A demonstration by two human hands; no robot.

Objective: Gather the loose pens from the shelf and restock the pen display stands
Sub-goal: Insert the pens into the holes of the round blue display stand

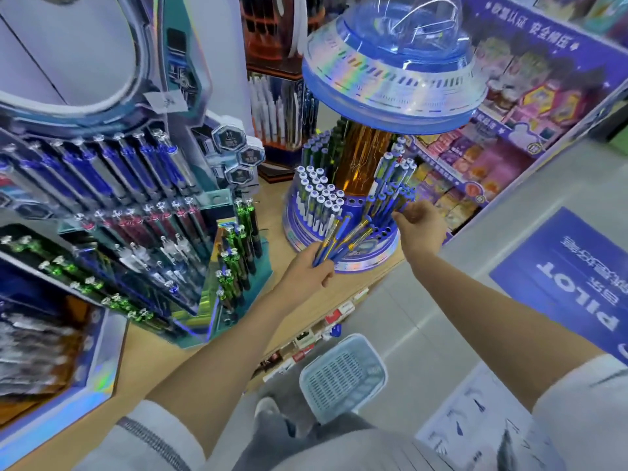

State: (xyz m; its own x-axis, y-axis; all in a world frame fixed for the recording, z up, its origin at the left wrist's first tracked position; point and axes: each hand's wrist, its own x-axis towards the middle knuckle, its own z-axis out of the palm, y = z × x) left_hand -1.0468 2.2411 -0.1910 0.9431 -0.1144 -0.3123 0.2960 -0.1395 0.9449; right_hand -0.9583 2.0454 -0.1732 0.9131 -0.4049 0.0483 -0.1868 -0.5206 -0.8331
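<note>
My left hand [306, 270] grips a fanned bunch of blue and gold pens [343, 237] just in front of a round blue display stand [367, 256]. That stand has a ring of holes, an amber centre column and a domed holographic top. White-capped pens fill its left side. My right hand [421, 222] reaches to the stand's right side, its fingers curled around blue pens [390, 202] standing in the holes there.
A tall tiered stand [112, 198] with rows of blue, pink, white and green pens fills the left of the wooden shelf [272, 215]. A light blue basket [343, 375] sits on the floor below. Purple boxed goods line the shelf at the right.
</note>
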